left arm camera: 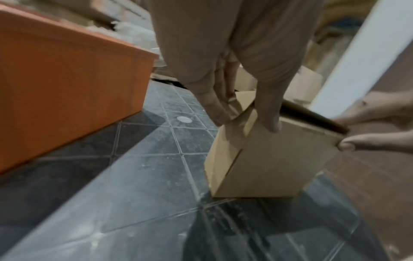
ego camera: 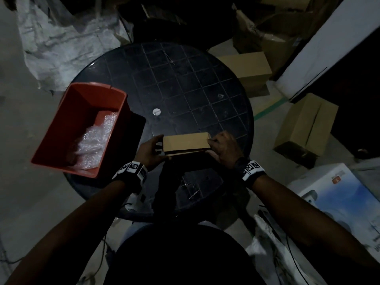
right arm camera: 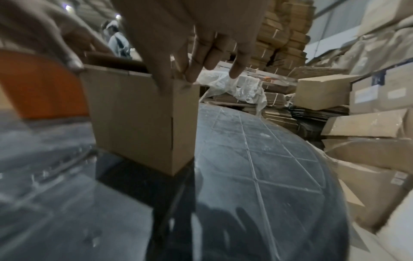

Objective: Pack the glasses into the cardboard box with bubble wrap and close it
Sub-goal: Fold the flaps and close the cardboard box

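- Wrist views show the left hand (left arm camera: 223, 58) and right hand (right arm camera: 178, 35) pinching the cardboard box (ego camera: 186, 144) by its top edges.
- Head view alone shows bubble wrap (ego camera: 92, 145) in the red bin (ego camera: 67, 153) at the round black counter's (ego camera: 185, 83) left edge.

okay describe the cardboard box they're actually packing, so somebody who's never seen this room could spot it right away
Find the round black table with the red bin at its left edge. The cardboard box stands at the near edge, held between the left hand and right hand. It alone is on the table; other cartons lie on the floor.

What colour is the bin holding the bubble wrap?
Red-orange bin; clearest in the head view.
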